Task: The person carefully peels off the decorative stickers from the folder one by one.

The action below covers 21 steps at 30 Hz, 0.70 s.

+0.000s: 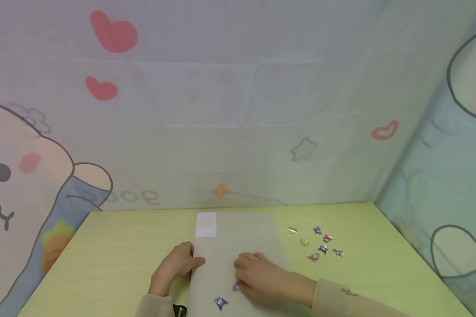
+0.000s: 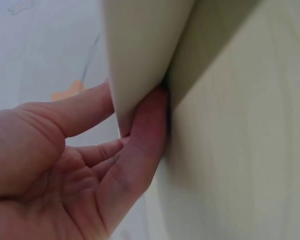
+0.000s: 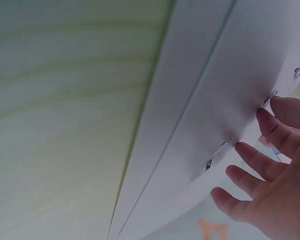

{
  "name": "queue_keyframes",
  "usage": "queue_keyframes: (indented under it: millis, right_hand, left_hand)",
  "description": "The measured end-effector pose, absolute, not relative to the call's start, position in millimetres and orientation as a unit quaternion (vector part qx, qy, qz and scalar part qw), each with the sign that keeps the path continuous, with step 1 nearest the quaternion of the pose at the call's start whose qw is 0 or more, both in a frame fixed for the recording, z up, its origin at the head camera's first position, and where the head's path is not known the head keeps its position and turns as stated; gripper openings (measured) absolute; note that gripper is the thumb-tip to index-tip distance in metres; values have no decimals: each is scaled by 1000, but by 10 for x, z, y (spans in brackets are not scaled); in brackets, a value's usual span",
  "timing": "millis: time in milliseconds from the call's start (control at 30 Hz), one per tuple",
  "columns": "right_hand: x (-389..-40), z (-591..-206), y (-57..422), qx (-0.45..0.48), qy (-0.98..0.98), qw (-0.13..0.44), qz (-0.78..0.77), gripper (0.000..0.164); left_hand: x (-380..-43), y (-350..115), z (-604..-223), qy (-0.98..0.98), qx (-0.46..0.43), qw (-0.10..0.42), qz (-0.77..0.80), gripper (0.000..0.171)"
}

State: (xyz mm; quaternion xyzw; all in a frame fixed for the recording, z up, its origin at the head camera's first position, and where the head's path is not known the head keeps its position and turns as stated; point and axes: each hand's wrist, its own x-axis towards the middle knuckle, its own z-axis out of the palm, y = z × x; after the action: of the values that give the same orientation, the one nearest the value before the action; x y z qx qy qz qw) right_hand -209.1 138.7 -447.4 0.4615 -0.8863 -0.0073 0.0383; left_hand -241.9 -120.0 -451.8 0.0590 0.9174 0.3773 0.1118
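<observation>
Pinching the board (image 1: 242,237) between left fingers (image 2: 147,122), right fingers (image 3: 260,160) loosely spread, touching its face beside a sticker (image 1: 236,287).

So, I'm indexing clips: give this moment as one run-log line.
left hand: grips board edge | right hand: touches board near stickers | table: more stickers

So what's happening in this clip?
A person's left hand grips the left edge of a pale board. The right hand is over the board, next to a pink piece; a purple piece also lies on it. More small pieces are scattered on the table to the right.
</observation>
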Motion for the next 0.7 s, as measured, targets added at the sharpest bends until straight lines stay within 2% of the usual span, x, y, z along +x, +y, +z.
queue_keyframes:
  millis: [100,233,300,533,700]
  right_hand:
    - [-2089,-4484,1401,459,-887,41,-9,5]
    - [-2086,-4497,1414,456,-889,46,-8,20]
    - [-2081,-4503,1413,458,-888,48,-5,22]
    - [-2053,-4510,1380,472,-880,45,16,7]
    - [-2051,-4509,1356,473,-880,39,25,10]
  left_hand:
    - [-2409,-1209,-4510,918,59,111,375,25]
    - [-2399,-1222,-4513,918,56,112,376,25]
    - [-2396,-1225,-4523,918,54,114,377,25]
    - [-2394,-1212,-4535,919,52,115,374,26]
    - [-2403,-1194,-4516,920,53,111,373,25]
